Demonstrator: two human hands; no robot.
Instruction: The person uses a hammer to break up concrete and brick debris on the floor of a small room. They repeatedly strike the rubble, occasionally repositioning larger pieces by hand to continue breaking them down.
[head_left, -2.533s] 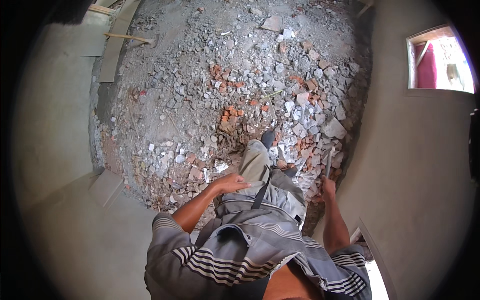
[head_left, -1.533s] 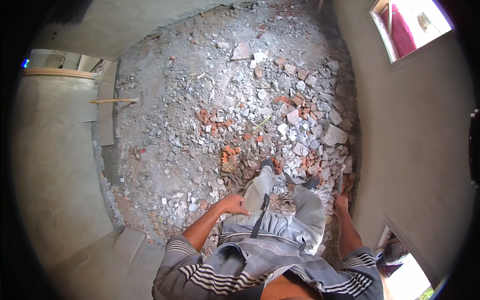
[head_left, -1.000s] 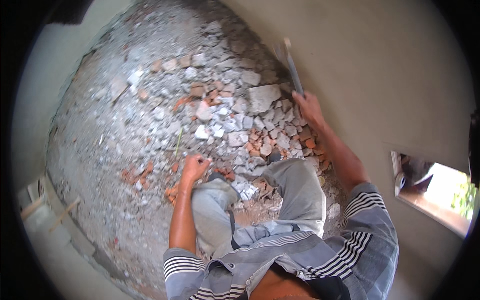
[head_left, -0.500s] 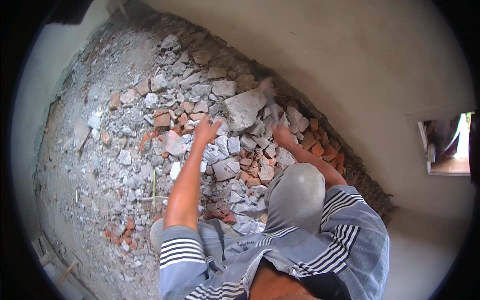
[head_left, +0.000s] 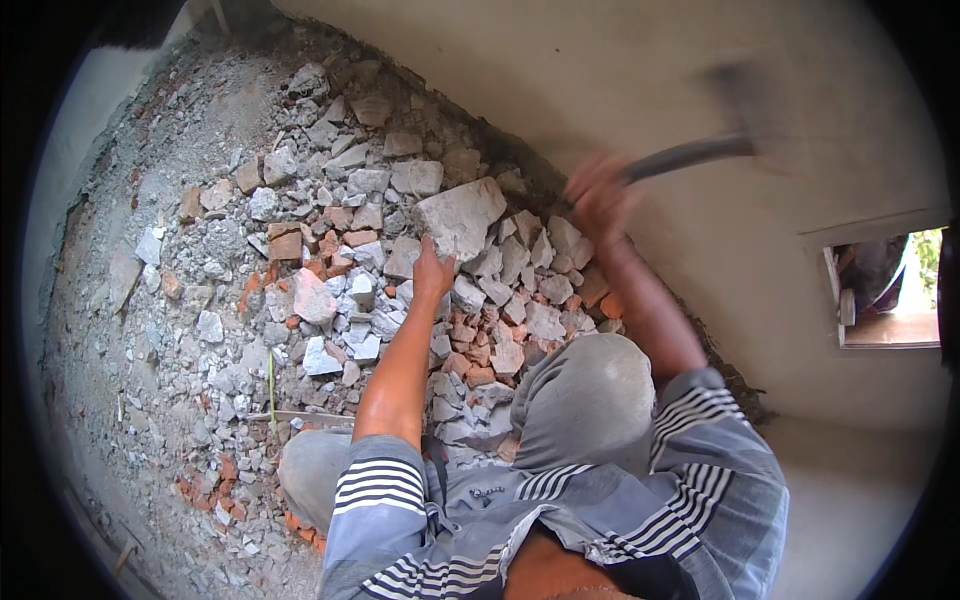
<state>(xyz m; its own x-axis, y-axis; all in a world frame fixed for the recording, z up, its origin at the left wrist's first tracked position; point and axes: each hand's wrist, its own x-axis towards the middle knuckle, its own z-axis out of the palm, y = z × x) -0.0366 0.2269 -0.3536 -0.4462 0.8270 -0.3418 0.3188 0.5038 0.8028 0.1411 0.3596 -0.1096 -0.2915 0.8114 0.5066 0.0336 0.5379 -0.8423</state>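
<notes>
A large pale concrete chunk (head_left: pixel 462 215) lies on top of the rubble, close to the wall. My left hand (head_left: pixel 433 272) grips its near left edge, steadying it. My right hand (head_left: pixel 603 200) is raised to the right of the chunk, fingers wrapped round the dark handle of a hammer (head_left: pixel 690 155). Motion smears the hammer's head, which is up against the view of the wall. Smaller grey stones (head_left: pixel 480 290) and broken red bricks (head_left: pixel 480 350) lie around the chunk and in front of my knees.
A plain beige wall (head_left: pixel 640 90) runs along the far and right side, with a low opening (head_left: pixel 890 285) at right. Rubble (head_left: pixel 200 260) covers the ground to the left. My bent knee (head_left: pixel 590 400) in grey trousers is below the right arm.
My right hand has lifted the hammer from low beside the chunk up and to the right. My left hand has come to the chunk's near edge. The view has shifted slightly.
</notes>
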